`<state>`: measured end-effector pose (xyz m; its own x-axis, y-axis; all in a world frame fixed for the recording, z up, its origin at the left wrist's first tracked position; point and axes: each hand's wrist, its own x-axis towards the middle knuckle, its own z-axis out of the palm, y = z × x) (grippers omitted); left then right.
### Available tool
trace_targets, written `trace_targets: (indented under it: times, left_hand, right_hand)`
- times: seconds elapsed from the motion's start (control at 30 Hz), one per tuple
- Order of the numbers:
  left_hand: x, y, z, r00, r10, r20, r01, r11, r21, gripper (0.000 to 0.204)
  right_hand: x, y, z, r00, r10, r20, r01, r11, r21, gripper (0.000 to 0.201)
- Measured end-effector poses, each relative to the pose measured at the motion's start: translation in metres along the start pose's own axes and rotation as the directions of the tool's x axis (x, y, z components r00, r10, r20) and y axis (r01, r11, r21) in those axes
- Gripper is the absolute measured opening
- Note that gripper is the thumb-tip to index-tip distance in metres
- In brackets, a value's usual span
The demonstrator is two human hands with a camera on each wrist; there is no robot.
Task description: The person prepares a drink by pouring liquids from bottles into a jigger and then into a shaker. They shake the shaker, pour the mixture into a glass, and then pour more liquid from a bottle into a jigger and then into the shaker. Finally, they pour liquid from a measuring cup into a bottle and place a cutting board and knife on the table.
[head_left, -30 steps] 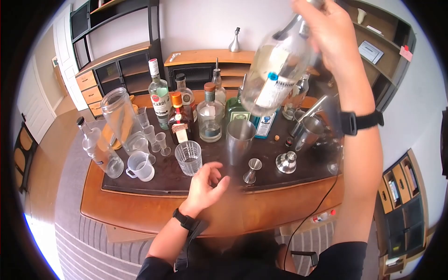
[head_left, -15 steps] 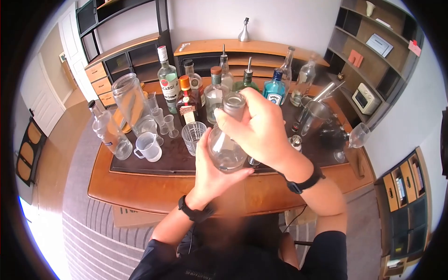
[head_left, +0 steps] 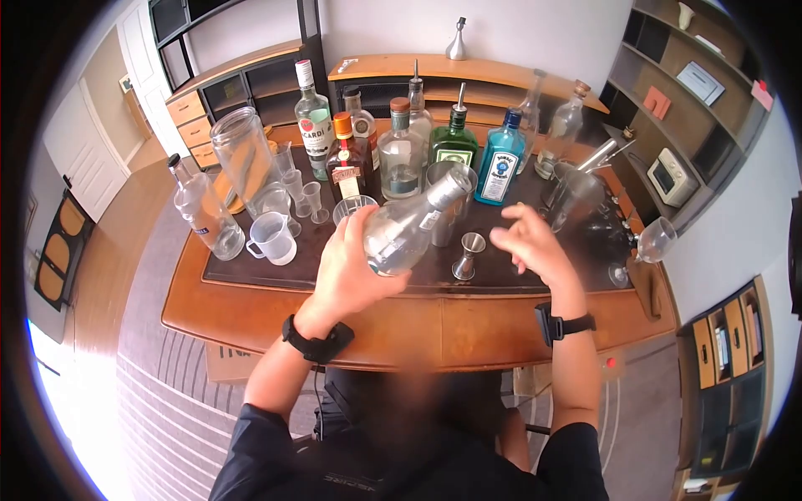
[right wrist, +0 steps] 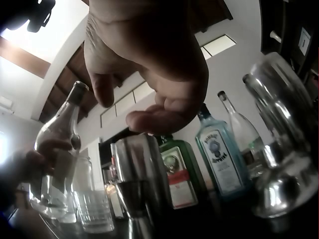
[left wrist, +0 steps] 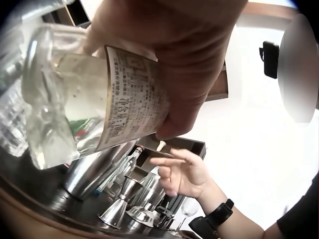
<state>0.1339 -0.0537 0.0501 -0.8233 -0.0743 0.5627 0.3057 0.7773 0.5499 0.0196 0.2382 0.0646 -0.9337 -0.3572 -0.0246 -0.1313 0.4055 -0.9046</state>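
A clear glass bottle (head_left: 403, 232) with a paper label (left wrist: 132, 99) is held by my left hand (head_left: 349, 271), which wraps round its lower body. It tilts with its neck up and to the right, and some clear liquid shows inside. My right hand (head_left: 535, 249) hovers over the table with loosely bent fingers and holds nothing. Nearest to it stands a steel jigger (head_left: 468, 257). Behind the bottle's neck is a steel shaker tin (right wrist: 139, 162), partly hidden in the head view. A cut-glass tumbler (right wrist: 93, 214) sits behind my left hand.
Several bottles line the back, among them a green one (head_left: 453, 142) and a blue one (head_left: 501, 163). At left are a plastic measuring jug (head_left: 274, 240), small glasses and a tall glass jar (head_left: 242, 150). A wine glass (head_left: 656, 240) stands at the right edge.
The bottle came down from high on the right in my right hand, then both hands held it. My right hand has let go and moved right; my left alone holds the bottle, now tilted.
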Motion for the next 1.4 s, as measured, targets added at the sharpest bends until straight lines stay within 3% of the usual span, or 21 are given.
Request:
trace_targets:
  times: [0.03,0.13,0.23,0.33,0.43,0.53,0.87,0.97,1.07,1.4]
  left_hand:
    - [0.0,-0.003,-0.002,0.999,0.005,0.042,-0.006,0.999,0.042,0.094]
    - [-0.002,-0.01,-0.004,0.993,0.014,0.12,-0.027,0.993,0.112,0.094]
    - [-0.004,-0.015,-0.004,0.985,0.051,0.167,-0.081,0.981,0.176,0.089]
    - [-0.005,-0.02,-0.004,0.977,0.036,0.211,-0.087,0.966,0.241,0.086]
    - [-0.007,-0.027,-0.002,0.97,0.023,0.244,-0.102,0.943,0.316,0.086]
    - [-0.007,-0.028,-0.003,0.966,0.04,0.254,-0.135,0.92,0.369,0.087]
    - [-0.001,-0.018,-0.013,0.942,0.017,0.335,-0.192,0.846,0.497,0.089]
    - [0.0,-0.017,-0.014,0.936,0.016,0.352,-0.206,0.835,0.511,0.089]
    - [0.001,-0.016,-0.013,0.939,0.046,0.342,-0.23,0.822,0.521,0.089]
    - [0.01,-0.013,-0.017,0.924,0.162,0.347,-0.346,0.743,0.573,0.086]
  right_hand:
    - [0.001,0.008,0.002,0.997,0.046,0.061,-0.039,0.994,-0.105,0.076]
    - [0.007,0.03,0.013,0.975,0.1,0.197,-0.063,0.981,-0.185,0.089]
    - [0.014,0.038,0.033,0.975,0.074,0.211,-0.032,0.98,-0.198,0.074]
    - [0.014,0.038,0.047,0.985,0.016,0.171,-0.01,0.999,-0.033,0.05]
    - [0.017,0.041,0.054,0.976,-0.026,0.215,0.026,1.0,0.004,0.028]
    - [0.011,0.04,0.063,0.982,-0.082,0.173,0.084,0.996,-0.008,0.02]
    - [0.012,0.046,0.076,0.986,-0.033,0.163,0.029,0.999,0.026,0.019]
    - [0.009,0.044,0.077,0.984,-0.09,0.151,0.084,0.995,0.052,0.019]
    - [0.009,0.043,0.078,0.982,-0.128,0.141,0.129,0.992,0.002,0.02]
    - [0.009,0.044,0.076,0.986,-0.09,0.138,0.093,0.995,-0.02,0.019]
